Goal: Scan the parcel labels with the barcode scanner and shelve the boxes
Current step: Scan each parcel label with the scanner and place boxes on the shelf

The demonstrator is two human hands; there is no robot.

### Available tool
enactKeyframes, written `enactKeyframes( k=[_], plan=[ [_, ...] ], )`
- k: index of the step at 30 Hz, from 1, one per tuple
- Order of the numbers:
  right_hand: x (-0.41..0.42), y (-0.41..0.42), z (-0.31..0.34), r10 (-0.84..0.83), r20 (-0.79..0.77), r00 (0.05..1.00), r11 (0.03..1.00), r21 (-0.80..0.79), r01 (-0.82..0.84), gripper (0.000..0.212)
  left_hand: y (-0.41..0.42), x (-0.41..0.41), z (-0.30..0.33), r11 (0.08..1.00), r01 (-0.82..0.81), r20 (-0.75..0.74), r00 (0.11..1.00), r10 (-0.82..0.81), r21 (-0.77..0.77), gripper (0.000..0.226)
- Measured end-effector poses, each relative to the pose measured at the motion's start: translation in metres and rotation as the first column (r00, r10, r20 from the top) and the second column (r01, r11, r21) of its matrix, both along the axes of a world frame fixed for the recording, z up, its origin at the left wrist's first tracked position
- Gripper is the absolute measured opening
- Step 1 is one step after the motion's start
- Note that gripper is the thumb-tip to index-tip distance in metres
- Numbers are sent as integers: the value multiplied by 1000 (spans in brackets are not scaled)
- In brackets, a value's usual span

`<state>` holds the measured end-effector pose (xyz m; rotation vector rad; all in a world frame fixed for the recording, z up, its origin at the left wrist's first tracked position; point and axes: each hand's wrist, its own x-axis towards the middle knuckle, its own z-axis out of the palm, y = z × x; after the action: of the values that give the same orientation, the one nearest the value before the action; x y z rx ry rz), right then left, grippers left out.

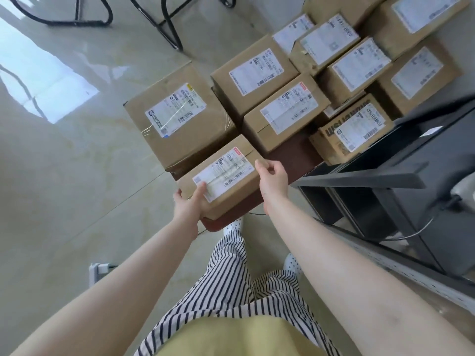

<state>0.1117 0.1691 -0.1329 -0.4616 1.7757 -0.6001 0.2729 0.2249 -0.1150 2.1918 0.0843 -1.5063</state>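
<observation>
A small brown cardboard parcel (231, 181) with a white shipping label (223, 173) lies at the near edge of a low dark-red table (293, 155). My left hand (191, 201) grips its near left corner, thumb lying over the label's edge. My right hand (272, 177) holds the parcel's right end, fingers curled against its side. No barcode scanner is in view.
Several more labelled cardboard boxes (285, 116) crowd the table behind, the largest one (180, 122) at the left. A black shelf unit (385, 181) stands close on the right with a cable. Chair legs (169, 27) stand far back. A white power strip (99, 269) lies on the glossy floor.
</observation>
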Motion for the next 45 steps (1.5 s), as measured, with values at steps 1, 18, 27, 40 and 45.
enactKeyframes(
  k=[1, 18, 27, 40, 45],
  plan=[
    [-2, 3, 5, -4, 1, 1000, 1000, -20, 4, 15, 4, -2, 5, 1000, 22, -16, 1000, -22, 2, 79],
    [-91, -1, 104, -67, 50, 997, 961, -266, 78, 28, 10, -76, 99, 984, 109, -280, 949, -145, -142, 52],
    [-113, -4, 141, -50, 111, 993, 963, -257, 77, 31, 23, -84, 124, 947, 187, -355, 894, -274, -260, 47],
    [-204, -24, 232, -176, 84, 981, 854, -483, 195, 34, -20, -152, 175, 729, 413, -283, 728, -625, -546, 49],
    [-257, -24, 234, -179, 53, 982, 840, -512, 181, 57, -24, -205, 181, 714, 419, -320, 686, -654, -562, 56]
  ],
)
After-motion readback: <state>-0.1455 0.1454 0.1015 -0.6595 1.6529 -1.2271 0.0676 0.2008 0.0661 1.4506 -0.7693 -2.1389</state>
